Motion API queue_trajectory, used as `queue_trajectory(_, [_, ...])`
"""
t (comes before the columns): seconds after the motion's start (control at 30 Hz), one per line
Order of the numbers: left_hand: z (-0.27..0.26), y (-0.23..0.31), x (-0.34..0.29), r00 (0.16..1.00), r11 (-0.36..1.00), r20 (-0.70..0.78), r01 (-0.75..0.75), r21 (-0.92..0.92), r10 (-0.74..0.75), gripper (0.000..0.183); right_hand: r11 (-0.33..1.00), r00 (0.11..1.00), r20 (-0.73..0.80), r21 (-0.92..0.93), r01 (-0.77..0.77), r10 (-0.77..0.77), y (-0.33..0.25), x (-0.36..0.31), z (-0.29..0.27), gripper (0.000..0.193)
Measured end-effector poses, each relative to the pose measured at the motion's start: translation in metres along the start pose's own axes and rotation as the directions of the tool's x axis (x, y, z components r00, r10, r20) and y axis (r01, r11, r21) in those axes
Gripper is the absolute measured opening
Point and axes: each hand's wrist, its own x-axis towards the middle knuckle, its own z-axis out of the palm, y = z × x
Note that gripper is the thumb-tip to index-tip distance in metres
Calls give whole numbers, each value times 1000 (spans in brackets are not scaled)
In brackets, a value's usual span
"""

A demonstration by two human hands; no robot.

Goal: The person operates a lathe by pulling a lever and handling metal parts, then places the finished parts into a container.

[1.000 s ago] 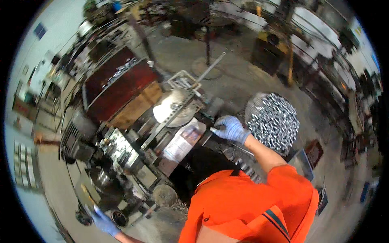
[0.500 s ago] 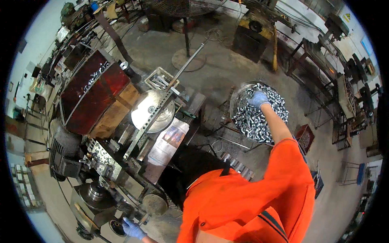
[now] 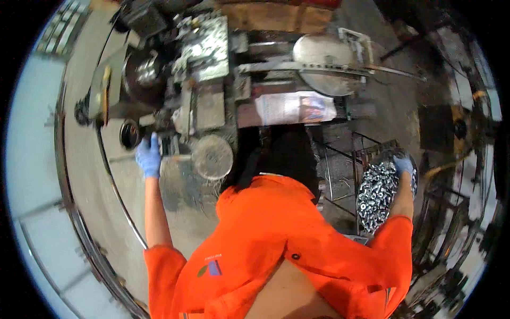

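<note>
My left hand, in a blue glove, is at the left end of the machine, beside a dark round handwheel. Its fingers point away from me and stand apart; a thin rod passes at the hand, and I see no grip on it. On the right my blue-gloved right hand reaches over a round pan heaped with short shiny metal sleeves. Its fingers are at the pan's far side, darkened and blurred, so whether they hold a sleeve is unclear.
A round stool-like disc stands near my left hand. Across the machine bed lie a printed paper sheet, a perforated metal bar and a large metal disc. A chuck sits at the left, a wooden board behind.
The whole view has turned and swung left, so the machine now lies straight across. Both forearms show now. My right hand remains at the pan and my left beside the handwheel.
</note>
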Motion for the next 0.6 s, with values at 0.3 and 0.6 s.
queue_trajectory(0.3, [17, -23, -6, 990, 990, 6, 137, 22, -138, 38, 989, 983, 114, 15, -146, 144, 47, 84, 31, 64])
queue_trajectory(0.6, [37, -23, 19, 994, 989, 19, 109, -101, -108, 35, 999, 996, 67, -23, -50, 51, 98, 85, 60, 62])
